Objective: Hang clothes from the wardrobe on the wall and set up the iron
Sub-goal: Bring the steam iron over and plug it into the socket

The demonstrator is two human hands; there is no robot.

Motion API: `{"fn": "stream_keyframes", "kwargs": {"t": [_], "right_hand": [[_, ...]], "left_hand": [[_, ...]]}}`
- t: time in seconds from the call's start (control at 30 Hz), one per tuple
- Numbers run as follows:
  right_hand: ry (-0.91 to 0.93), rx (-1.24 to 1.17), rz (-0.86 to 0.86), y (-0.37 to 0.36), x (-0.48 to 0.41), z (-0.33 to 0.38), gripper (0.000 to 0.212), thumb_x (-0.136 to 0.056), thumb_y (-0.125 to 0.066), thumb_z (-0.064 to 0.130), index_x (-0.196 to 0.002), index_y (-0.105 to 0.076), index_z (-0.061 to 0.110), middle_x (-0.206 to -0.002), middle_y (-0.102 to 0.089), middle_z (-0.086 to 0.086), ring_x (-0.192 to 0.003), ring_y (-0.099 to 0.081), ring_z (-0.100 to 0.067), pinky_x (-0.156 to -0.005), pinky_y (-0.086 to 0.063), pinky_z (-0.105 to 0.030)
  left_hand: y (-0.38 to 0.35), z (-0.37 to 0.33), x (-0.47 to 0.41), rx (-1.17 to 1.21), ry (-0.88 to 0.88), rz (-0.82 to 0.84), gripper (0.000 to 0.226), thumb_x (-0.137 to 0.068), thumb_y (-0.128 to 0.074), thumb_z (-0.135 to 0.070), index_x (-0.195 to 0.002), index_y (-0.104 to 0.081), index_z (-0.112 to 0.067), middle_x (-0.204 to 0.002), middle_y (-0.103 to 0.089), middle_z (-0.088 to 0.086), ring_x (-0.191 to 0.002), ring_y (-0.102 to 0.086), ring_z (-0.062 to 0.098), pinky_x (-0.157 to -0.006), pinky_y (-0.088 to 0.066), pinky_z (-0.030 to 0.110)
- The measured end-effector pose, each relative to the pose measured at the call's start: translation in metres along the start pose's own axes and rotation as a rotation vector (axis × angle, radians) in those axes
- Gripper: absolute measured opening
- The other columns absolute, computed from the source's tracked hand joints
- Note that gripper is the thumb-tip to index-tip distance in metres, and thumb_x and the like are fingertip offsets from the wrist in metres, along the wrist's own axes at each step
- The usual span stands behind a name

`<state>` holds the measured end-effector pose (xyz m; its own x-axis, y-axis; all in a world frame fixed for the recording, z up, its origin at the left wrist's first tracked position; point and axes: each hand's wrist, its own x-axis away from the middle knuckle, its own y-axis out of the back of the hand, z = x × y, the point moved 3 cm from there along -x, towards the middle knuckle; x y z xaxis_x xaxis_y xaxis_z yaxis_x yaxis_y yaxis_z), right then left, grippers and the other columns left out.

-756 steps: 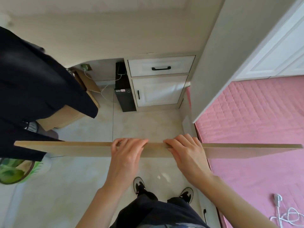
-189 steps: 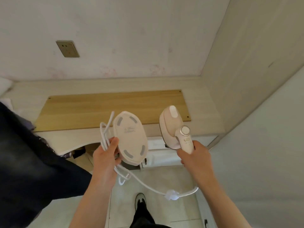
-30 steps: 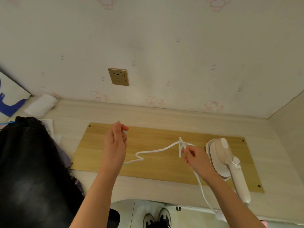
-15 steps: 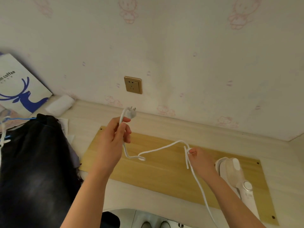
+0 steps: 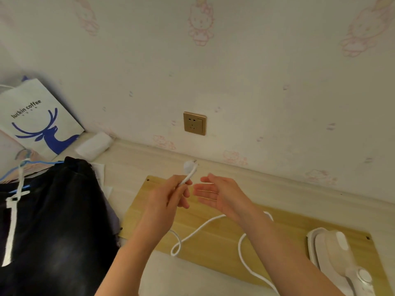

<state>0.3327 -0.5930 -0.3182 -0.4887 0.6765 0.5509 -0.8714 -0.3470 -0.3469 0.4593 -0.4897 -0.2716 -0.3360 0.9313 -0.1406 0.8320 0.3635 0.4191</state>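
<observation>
Left hand (image 5: 168,197) fingers pinch cord (image 5: 239,251) just under plug (image 5: 189,166), plug end up. Socket (image 5: 195,123) is on the wall straight above (left hand nearer). Right hand (image 5: 215,194) spread, empty. Iron (image 5: 339,253) lies on desk (image 5: 128,167), far right.

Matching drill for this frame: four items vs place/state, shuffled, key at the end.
1 plug
2 iron
3 wall socket
4 paper bag

a blue deer print, far left
b lying on the wooden board
c nothing plugged in
d above the left hand, which pinches its cord

Pairs: 1-d, 2-b, 3-c, 4-a
</observation>
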Motion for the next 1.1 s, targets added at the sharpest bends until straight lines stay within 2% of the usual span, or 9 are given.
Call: {"fn": "stream_keyframes", "kwargs": {"t": [0.13,0.27,0.33,0.47,0.57,0.67,0.77,0.9,1.1], "right_hand": [[-0.046,-0.153,0.083,-0.025,-0.018,0.008,0.033,-0.095,-0.056,0.023,-0.114,-0.06,-0.003,-0.104,-0.069,-0.022,-0.091,-0.068,-0.032,-0.091,-0.053,-0.044],[-0.08,-0.168,0.081,-0.037,-0.036,0.014,0.038,-0.089,-0.065,0.021,-0.119,-0.059,0.0,-0.108,-0.069,-0.019,-0.092,-0.069,-0.03,-0.085,-0.054,-0.044],[-0.079,-0.153,0.053,-0.039,-0.044,0.017,0.034,-0.085,-0.07,0.019,-0.112,-0.063,0.001,-0.108,-0.07,-0.017,-0.089,-0.069,-0.026,-0.082,-0.056,-0.043],[0.036,-0.07,-0.027,-0.041,-0.061,0.025,0.023,-0.087,-0.062,0.0,-0.11,-0.064,-0.001,-0.104,-0.072,-0.013,-0.082,-0.067,-0.02,-0.077,-0.055,-0.034],[0.08,-0.012,-0.031,-0.046,-0.071,0.032,0.02,-0.091,-0.056,-0.001,-0.11,-0.064,0.001,-0.102,-0.073,-0.009,-0.088,-0.067,-0.019,-0.081,-0.054,-0.034],[0.085,-0.015,-0.031,-0.048,-0.082,0.037,0.019,-0.093,-0.055,0.002,-0.109,-0.065,-0.001,-0.103,-0.073,-0.008,-0.087,-0.067,-0.016,-0.077,-0.052,-0.029],[0.096,-0.03,-0.021,-0.049,-0.093,0.042,0.02,-0.094,-0.056,0.006,-0.111,-0.065,0.001,-0.104,-0.073,-0.007,-0.086,-0.064,-0.014,-0.074,-0.051,-0.028],[0.114,-0.046,-0.048,-0.049,-0.11,0.046,0.019,-0.093,-0.058,0.008,-0.11,-0.067,0.009,-0.092,-0.072,-0.005,-0.082,-0.065,-0.016,-0.069,-0.051,-0.027],[0.123,-0.013,-0.038,-0.045,-0.134,0.056,0.018,-0.091,-0.061,0.011,-0.107,-0.069,0.009,-0.095,-0.073,-0.01,-0.091,-0.07,-0.021,-0.072,-0.052,-0.029]], "left_hand": [[0.013,0.015,-0.006,-0.252,-0.12,0.108,0.029,-0.097,-0.05,-0.015,-0.085,-0.06,-0.039,-0.075,-0.06,-0.014,-0.067,-0.059,0.009,-0.058,-0.044,0.018],[0.018,0.033,-0.014,-0.299,-0.172,0.184,0.035,-0.096,-0.049,-0.021,-0.077,-0.054,-0.05,-0.074,-0.055,-0.021,-0.065,-0.053,0.008,-0.057,-0.039,0.015],[0.019,0.048,-0.019,-0.34,-0.142,0.23,0.023,-0.095,-0.049,-0.027,-0.091,-0.061,-0.046,-0.074,-0.055,-0.017,-0.067,-0.053,0.006,-0.059,-0.044,0.025],[0.018,0.079,-0.027,-0.41,0.059,0.343,0.028,-0.096,-0.052,-0.025,-0.116,-0.064,-0.04,-0.082,-0.065,-0.018,-0.075,-0.055,-0.01,-0.066,-0.046,0.017],[0.016,0.092,-0.039,-0.272,0.211,0.372,0.018,-0.093,-0.057,-0.031,-0.106,-0.065,-0.04,-0.084,-0.068,-0.011,-0.07,-0.062,-0.002,-0.066,-0.052,0.02],[0.014,0.093,-0.056,0.061,0.351,0.336,0.022,-0.091,-0.06,-0.035,-0.113,-0.063,-0.029,-0.095,-0.067,-0.003,-0.075,-0.069,0.01,-0.067,-0.057,0.024],[0.019,0.091,-0.084,0.252,0.389,0.124,0.018,-0.095,-0.055,-0.027,-0.108,-0.065,-0.019,-0.1,-0.067,0.006,-0.079,-0.07,0.014,-0.073,-0.058,0.028],[0.024,0.09,-0.128,0.317,0.334,-0.093,0.02,-0.096,-0.055,-0.015,-0.114,-0.063,-0.015,-0.105,-0.068,0.0,-0.091,-0.068,0.012,-0.077,-0.057,0.025],[0.015,0.09,-0.176,0.398,0.259,0.056,0.031,-0.096,-0.054,-0.017,-0.126,-0.061,-0.023,-0.116,-0.067,-0.014,-0.106,-0.063,0.001,-0.087,-0.054,0.024]]}}
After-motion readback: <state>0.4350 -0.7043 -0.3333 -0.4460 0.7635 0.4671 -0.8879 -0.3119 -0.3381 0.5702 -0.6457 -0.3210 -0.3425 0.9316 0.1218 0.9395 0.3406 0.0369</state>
